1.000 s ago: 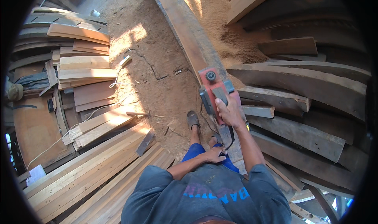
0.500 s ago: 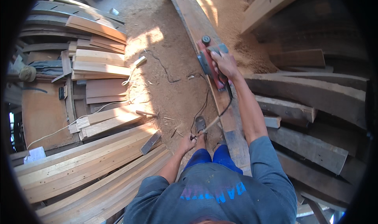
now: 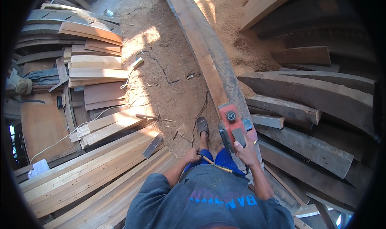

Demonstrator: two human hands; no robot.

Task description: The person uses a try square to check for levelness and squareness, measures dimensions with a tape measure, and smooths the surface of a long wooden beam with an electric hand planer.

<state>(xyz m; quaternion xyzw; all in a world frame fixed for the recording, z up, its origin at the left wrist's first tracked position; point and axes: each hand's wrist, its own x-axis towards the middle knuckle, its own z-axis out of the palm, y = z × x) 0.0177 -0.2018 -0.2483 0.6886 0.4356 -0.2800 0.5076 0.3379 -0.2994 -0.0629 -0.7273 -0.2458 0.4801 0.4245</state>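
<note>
My right hand (image 3: 248, 151) is wrapped round the handle of a red and black electric planer (image 3: 228, 110). The planer rests on the near end of a long wooden board (image 3: 207, 70), close to my body. Down by my left thigh, my left hand (image 3: 192, 155) is closed round the power cord (image 3: 217, 165). A yellowish stretch of this cord runs from that hand across my lap toward the planer. The dark part of it drops to the floor beside my sandalled foot (image 3: 202, 126).
Stacked planks (image 3: 88, 170) lie to my left, with a hammer (image 3: 146, 116) and shorter boards (image 3: 98, 64) beyond. An extension socket (image 3: 137, 62) lies on the dusty floor. Thick timbers (image 3: 313, 88) are piled on the right, near heaped wood shavings (image 3: 245, 48).
The planer has come back along the board toward my body, my right arm bending with it. My left hand has drawn slightly nearer my body, and the cord now sags across my lap.
</note>
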